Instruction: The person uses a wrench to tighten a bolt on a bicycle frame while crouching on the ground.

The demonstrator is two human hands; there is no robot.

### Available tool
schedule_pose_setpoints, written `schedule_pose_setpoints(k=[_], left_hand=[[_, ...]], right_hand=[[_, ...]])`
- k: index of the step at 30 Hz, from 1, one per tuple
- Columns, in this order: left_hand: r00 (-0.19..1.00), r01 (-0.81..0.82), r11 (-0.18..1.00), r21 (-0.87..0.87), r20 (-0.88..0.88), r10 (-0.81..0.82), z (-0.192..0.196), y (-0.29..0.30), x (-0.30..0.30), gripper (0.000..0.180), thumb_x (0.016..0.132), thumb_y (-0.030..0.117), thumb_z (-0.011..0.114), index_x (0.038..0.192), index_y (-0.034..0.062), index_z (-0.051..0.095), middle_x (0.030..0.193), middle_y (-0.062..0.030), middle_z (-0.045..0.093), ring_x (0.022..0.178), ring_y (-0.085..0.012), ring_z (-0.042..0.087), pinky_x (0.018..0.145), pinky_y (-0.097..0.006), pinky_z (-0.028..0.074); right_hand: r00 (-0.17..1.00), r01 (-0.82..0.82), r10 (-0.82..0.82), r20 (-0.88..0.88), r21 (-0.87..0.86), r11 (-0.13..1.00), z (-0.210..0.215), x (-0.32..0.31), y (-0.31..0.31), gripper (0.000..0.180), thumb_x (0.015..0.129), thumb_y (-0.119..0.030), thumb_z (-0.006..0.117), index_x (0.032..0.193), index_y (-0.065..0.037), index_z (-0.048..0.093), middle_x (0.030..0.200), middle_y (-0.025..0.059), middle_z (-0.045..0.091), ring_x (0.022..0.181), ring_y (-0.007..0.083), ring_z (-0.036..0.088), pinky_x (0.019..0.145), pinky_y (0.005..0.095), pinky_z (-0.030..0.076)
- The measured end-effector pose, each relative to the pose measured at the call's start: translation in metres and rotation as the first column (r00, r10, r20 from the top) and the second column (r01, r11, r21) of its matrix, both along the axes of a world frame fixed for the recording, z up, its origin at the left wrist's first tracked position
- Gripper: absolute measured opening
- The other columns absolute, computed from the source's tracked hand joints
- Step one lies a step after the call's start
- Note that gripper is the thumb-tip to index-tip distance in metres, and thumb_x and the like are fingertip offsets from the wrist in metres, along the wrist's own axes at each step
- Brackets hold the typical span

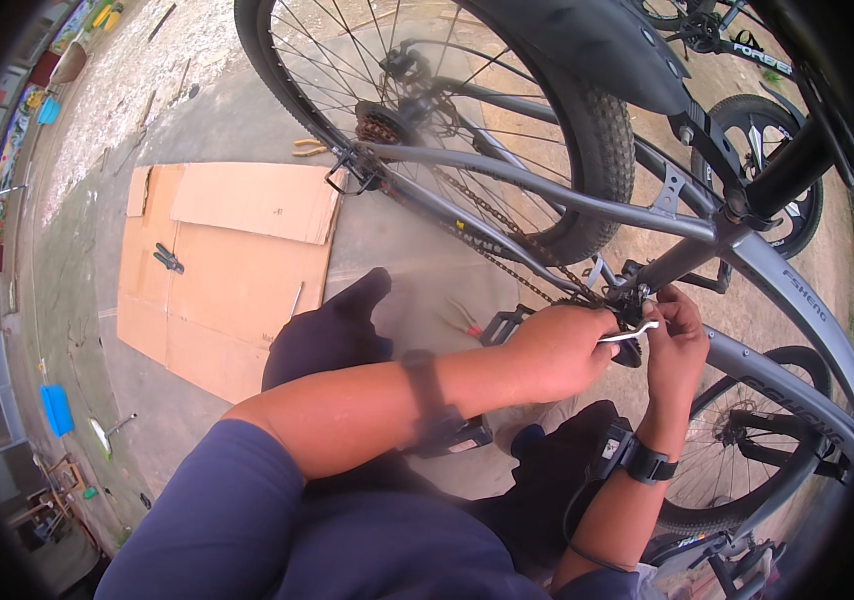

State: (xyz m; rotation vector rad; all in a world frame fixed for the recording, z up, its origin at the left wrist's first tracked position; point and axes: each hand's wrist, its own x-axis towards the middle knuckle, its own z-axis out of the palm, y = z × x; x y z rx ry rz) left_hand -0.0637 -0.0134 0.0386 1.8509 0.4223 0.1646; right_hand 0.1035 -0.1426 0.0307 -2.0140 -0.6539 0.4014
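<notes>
The left hand (559, 350) was closed around one end of a thin white strip, probably a plastic tie (630, 334), and the right hand (675, 345) pinched its other end between fingertips. The strip lay between both hands, just beside the crank area of the grey metal bicycle frame (587, 195), where the seat tube met the lower tubes. What the strip went around was hidden behind the fingers, so I cannot tell it. The crank itself was mostly covered by the left hand; only a black pedal (503, 324) showed near the wrist.

A rusty chain (492, 215) ran from there to the small brown sprockets of the rear wheel with a knobby black rubber tyre (602, 130) and thin steel spokes. A matte black mudguard (597, 40) curved above it, cut off by the top edge. Each wrist carried a black band; the band on the right wrist (647, 463) had a cable.

Further away, flat brown cardboard sheets (217, 265) lay on the rough concrete ground, with a green-handled tool (168, 258) on them, too small to identify. Pliers with yellow handles (309, 148) lay near the wheel.
</notes>
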Motion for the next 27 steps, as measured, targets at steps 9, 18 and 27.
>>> schedule_pose_setpoints(k=[9,18,27], left_hand=[[0.992,-0.105,0.992,-0.064,-0.080,0.100,-0.011,0.011,0.021,0.026,0.097,0.026,0.060,0.099,0.0003,0.064,0.088,-0.0202,0.065,0.083,-0.0395,0.063,0.073,-0.047,0.047],[0.971,-0.171,0.962,-0.215,-0.202,0.128,-0.013,0.018,0.040,0.029,0.099,0.026,0.059,0.104,-0.0025,0.065,0.089,-0.0161,0.067,0.080,-0.0243,0.065,0.073,-0.040,0.049],[0.962,-0.266,0.858,-0.439,-0.185,0.203,-0.022,0.018,0.046,0.032,0.099,0.024,0.062,0.116,-0.0030,0.064,0.097,-0.0059,0.068,0.085,-0.0129,0.063,0.077,-0.030,0.051]], right_hand=[[0.994,-0.003,0.018,-0.104,0.139,0.990,-0.006,-0.003,0.001,0.011,0.086,0.000,0.074,0.082,0.003,0.064,0.130,0.0187,0.059,0.117,0.0270,0.061,0.100,0.0367,0.045],[0.997,0.004,0.007,-0.075,0.135,0.991,-0.001,-0.008,0.000,0.010,0.085,-0.002,0.076,0.082,0.002,0.067,0.127,0.0185,0.059,0.119,0.0280,0.059,0.101,0.0389,0.046],[1.000,0.008,-0.006,-0.018,0.083,0.996,0.004,-0.007,0.004,0.008,0.081,-0.003,0.077,0.081,0.001,0.070,0.122,0.0173,0.063,0.113,0.0279,0.062,0.096,0.0367,0.050]])
